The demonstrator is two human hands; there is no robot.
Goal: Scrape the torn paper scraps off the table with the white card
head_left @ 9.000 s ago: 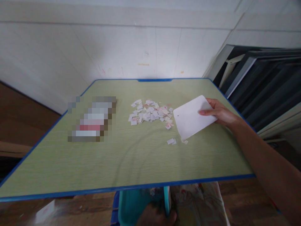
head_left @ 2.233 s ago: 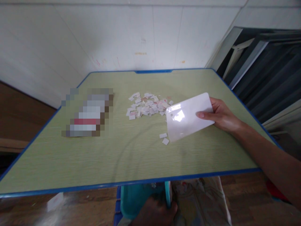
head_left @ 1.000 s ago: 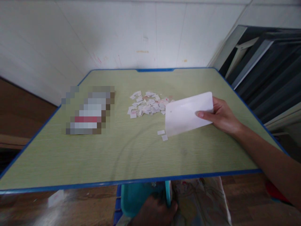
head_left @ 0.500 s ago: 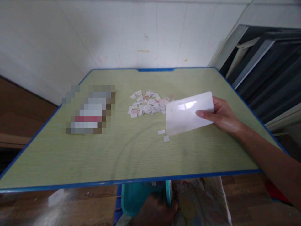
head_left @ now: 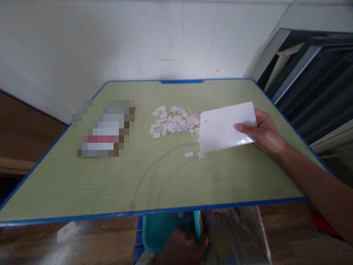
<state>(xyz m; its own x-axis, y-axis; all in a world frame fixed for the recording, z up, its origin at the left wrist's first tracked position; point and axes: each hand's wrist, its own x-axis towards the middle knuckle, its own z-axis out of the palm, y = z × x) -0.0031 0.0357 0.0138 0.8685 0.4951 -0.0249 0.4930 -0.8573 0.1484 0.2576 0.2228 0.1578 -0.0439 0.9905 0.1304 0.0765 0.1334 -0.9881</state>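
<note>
My right hand grips a glossy white plastic board at its right end, thumb on top. The board has rounded corners and a small hole near its left edge. It is tilted over the table, and its left end covers part of a pile of small paper scraps, mostly white with some pink. Two loose scraps lie in front of the pile. Below the table's front edge, my left hand is closed on the rim of a teal plastic tub; its fingertips are partly hidden.
The light green table has a blue edge. A blurred-out object lies on its left side. Dark framed panels lean at the right, and a white wall stands behind. Beside the tub is a crumpled bag.
My right hand has moved the white board slightly right and away from me. One loose scrap has shifted right and back. The left hand and tub look the same.
</note>
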